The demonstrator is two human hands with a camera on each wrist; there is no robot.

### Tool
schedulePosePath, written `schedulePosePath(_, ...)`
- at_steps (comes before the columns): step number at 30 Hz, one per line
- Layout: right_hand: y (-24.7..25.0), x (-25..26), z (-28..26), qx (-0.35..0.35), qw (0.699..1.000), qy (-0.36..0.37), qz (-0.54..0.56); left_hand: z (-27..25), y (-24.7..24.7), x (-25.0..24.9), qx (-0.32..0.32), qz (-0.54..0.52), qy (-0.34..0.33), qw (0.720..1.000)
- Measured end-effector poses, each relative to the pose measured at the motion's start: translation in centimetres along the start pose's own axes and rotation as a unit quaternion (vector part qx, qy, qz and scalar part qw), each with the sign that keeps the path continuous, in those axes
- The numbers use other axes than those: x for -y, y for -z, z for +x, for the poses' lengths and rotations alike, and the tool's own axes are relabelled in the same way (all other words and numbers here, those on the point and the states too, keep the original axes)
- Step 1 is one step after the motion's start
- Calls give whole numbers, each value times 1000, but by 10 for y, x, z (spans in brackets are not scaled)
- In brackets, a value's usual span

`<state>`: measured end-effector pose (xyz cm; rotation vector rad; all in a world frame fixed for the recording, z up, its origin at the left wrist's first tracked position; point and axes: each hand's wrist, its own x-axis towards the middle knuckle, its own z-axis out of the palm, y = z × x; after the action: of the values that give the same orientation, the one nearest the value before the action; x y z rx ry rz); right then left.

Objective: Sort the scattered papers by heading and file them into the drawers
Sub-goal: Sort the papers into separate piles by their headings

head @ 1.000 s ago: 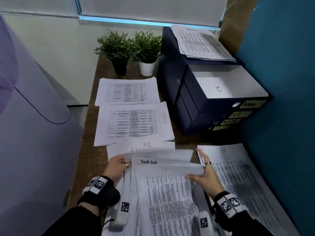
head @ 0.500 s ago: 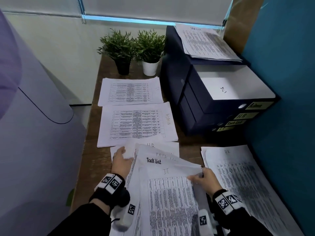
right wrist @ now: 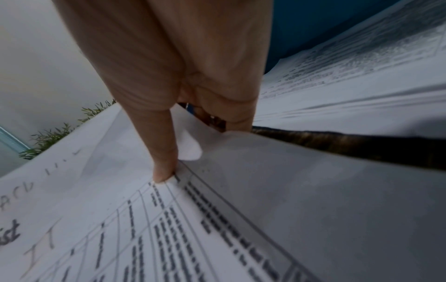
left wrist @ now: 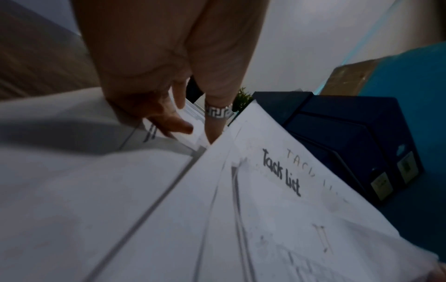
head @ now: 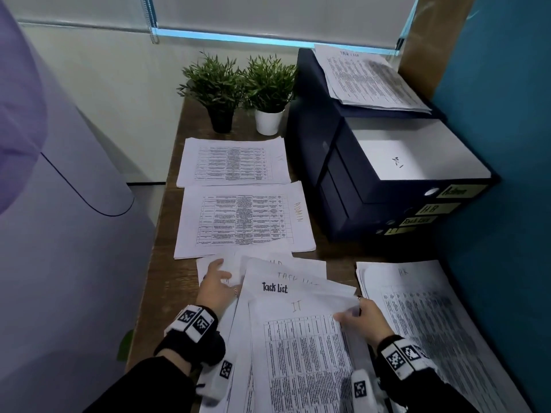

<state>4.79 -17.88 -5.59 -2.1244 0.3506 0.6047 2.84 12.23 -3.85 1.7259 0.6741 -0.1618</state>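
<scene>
Unsorted fan of papers (head: 286,338), near centre of worktop (head: 167,278), long axis running near to far; top sheet headed "IT", "Task List" sheets beneath. Right hand (head: 362,318) pinches the top sheet's right edge, thumb on top; left hand (head: 216,286) lies flat with fingers spread on lower sheets at the fan's left. IT pile (head: 232,162) lies far left, beyond ADMIN pile (head: 243,220); left hand sits nearer it. HR pile (head: 432,323) right. Drawer unit (head: 372,174): top drawer open, holding one sheet; Task List pile (head: 369,80) on top.
</scene>
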Motion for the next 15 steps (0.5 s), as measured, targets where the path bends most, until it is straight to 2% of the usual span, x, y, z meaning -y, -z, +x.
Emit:
schedulePosePath(7, 1, 5, -6, -1, 1000, -7, -14, 11, -1, -3, -3, 97, 12, 995)
schedulePosePath(10, 1, 10, -10, -5, 1000, 3, -14, 9, -3, -3, -16, 219, 10, 976)
schedulePosePath(13, 0, 19, -21, -81, 994, 38, 62, 4, -7, -4, -39, 245, -14, 969)
schedulePosePath(15, 0, 28, -29, -141, 982, 72, 102, 2, -4, -2, -92, 225, -14, 970)
